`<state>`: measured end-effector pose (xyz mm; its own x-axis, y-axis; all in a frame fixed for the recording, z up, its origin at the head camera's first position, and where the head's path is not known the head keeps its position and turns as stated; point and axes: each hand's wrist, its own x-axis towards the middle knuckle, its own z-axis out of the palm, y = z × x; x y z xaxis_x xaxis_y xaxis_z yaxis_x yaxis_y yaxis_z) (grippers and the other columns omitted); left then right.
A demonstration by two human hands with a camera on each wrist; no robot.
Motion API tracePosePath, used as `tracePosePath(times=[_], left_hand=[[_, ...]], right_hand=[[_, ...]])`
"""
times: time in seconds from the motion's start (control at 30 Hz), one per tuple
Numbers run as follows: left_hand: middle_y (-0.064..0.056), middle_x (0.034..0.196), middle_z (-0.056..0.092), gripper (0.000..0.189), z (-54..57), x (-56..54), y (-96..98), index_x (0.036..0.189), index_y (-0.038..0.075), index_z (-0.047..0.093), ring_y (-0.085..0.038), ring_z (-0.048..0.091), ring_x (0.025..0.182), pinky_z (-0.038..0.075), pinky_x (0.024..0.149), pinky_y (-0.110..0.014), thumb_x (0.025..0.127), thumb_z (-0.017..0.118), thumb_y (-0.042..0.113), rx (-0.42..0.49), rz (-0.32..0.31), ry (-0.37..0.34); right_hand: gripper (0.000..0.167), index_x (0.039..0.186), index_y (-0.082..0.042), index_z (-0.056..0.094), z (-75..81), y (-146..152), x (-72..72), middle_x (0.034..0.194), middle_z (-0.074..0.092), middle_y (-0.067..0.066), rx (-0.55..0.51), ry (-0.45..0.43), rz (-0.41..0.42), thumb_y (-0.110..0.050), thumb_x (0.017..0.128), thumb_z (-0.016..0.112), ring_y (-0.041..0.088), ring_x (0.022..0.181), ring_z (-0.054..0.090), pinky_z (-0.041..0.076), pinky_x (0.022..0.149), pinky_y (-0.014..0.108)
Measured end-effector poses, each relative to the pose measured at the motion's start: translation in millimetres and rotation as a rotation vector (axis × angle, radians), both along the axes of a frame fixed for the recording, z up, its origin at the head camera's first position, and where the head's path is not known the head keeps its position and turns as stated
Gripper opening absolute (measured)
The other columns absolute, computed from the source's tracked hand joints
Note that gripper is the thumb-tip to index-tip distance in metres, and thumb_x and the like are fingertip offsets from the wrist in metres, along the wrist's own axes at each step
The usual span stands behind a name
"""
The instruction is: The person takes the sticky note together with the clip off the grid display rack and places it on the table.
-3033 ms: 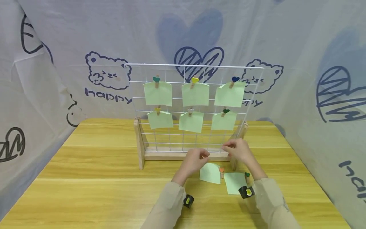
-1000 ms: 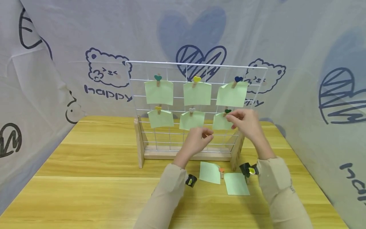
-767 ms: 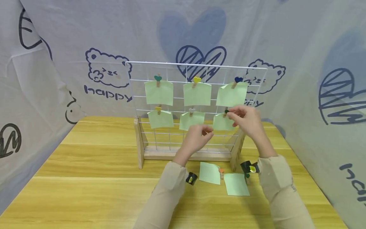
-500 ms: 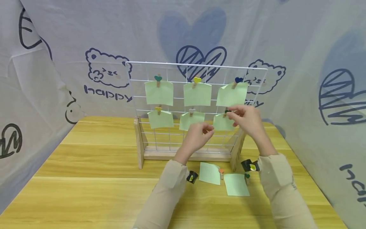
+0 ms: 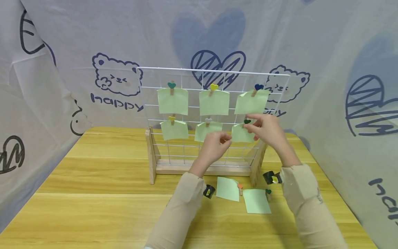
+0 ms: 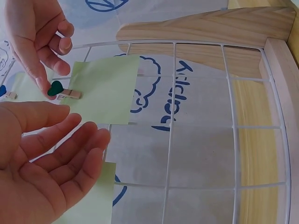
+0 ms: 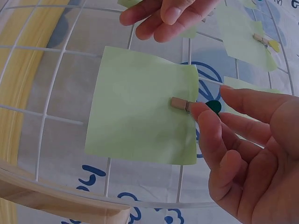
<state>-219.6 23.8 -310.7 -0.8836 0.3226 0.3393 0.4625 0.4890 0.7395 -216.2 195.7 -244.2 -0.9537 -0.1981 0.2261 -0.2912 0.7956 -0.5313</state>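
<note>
A white wire grid rack stands on wooden feet, with pale green paper notes clipped to it in two rows. My right hand is at the lower right note, which hangs from a small wooden clothespin with a dark green heart. Its thumb and index finger are spread to either side of the heart, the index fingertip right at the pin. My left hand hovers loosely curled in front of the lower middle note, holding nothing, near the lower right note's edge.
On the wooden table before the rack lie two loose notes, a left one and a right one. Beside them are an orange-heart clothespin and a green-heart clothespin. A printed white cloth hangs behind.
Both hands have risen from low before the rack to the lower row of notes. Since half a second ago, my right fingers have spread apart, uncovering the green heart. The left hand barely moved.
</note>
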Motion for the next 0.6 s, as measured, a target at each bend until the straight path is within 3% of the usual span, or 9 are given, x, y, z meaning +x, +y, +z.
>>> tracePosePath(times=[0.23, 0.6], left_hand=[[-0.010, 0.103, 0.063, 0.018, 2.3, 0.4, 3.1, 0.101, 0.001, 0.064, -0.020, 0.061, 0.086, 0.049, 0.068, -0.022, 0.087, 0.055, 0.008, 0.004, 0.006, -0.033], [-0.013, 0.108, 0.058, 0.017, 2.5, 0.3, 7.3, 0.100, -0.001, 0.064, -0.022, 0.057, 0.096, 0.047, 0.077, -0.024, 0.085, 0.056, 0.005, 0.051, 0.005, -0.024]], right_hand=[[0.045, 0.128, 0.002, 0.045, -0.2, 1.5, -4.1, 0.079, 0.065, 0.016, 0.027, -0.026, 0.016, -0.016, 0.088, 0.057, 0.022, 0.053, 0.057, 0.041, 0.046, 0.027], [0.044, 0.127, 0.003, 0.045, 1.2, -1.8, -7.9, 0.082, 0.065, 0.015, 0.083, -0.032, -0.007, -0.015, 0.088, 0.057, 0.017, 0.051, 0.054, 0.043, 0.047, 0.027]])
